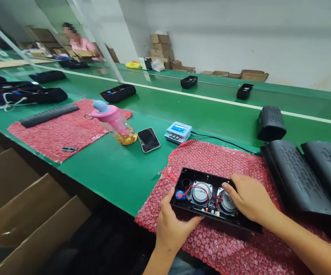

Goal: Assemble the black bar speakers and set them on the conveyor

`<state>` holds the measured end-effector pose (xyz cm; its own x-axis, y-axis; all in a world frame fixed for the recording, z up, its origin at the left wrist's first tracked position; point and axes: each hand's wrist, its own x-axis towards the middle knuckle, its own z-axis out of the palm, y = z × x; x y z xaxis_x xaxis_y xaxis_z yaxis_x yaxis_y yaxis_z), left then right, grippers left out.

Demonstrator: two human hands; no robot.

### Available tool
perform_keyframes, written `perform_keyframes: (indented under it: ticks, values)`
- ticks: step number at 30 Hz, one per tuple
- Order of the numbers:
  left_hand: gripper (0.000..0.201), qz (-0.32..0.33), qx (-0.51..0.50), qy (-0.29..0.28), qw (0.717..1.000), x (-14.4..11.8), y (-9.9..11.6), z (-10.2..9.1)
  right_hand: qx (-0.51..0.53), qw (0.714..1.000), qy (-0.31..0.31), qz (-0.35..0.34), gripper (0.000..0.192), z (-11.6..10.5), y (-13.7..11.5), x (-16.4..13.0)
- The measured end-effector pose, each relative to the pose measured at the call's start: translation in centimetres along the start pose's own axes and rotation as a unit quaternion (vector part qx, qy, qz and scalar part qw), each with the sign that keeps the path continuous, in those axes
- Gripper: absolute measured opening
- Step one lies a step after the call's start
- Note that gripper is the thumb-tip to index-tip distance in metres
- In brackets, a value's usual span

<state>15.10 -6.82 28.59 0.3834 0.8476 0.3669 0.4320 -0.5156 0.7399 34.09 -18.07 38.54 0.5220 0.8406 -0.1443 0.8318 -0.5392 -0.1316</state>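
A black speaker housing (208,181), its inside facing up, is held between my two hands over red bubble wrap (219,156). Inside it sit two round silver speaker drivers (201,193), red wires and a blue round part (179,194). My left hand (172,225) grips the housing's left end, thumb along the near side and fingers at the left edge. My right hand (248,196) grasps the far right side, its thumb over the right driver and partly hiding it. The housing's right end is partly covered by my right hand.
Black perforated speaker shells (297,179) stand close on the right. Beyond the bubble wrap are a small blue device (179,131) with a cable, a phone (149,140) and a pink-lidded bottle (116,122). Cardboard boxes (33,214) lie lower left. A person (82,46) is at the far left.
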Motion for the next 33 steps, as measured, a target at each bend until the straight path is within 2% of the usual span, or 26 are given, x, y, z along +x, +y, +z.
perform_keyframes:
  ticks: [3, 9, 14, 21, 33]
  values:
    - [0.096, -0.018, 0.012, 0.004, 1.000, -0.2, 0.2, -0.1, 0.002, 1.000, 0.003, -0.002, 0.042, 0.3, 0.0, 0.0]
    - [0.098, 0.064, 0.066, -0.001, 0.996, 0.1, -0.7, -0.3, 0.003, 1.000, 0.016, -0.005, 0.043, 0.8, 0.3, 0.0]
    - [0.101, 0.033, 0.035, 0.003, 0.999, -0.4, -1.3, 0.1, 0.011, 0.999, 0.039, -0.012, 0.042, 1.0, 0.4, -0.3]
    - [0.101, 0.044, 0.035, 0.002, 0.998, -0.5, -1.7, 0.2, -0.010, 0.998, 0.055, -0.017, 0.042, 1.0, 0.4, -0.3]
    - [0.102, 0.071, 0.058, -0.008, 0.996, 0.0, -1.2, -0.2, -0.012, 0.999, 0.050, -0.014, 0.041, 0.6, 0.2, -0.2]
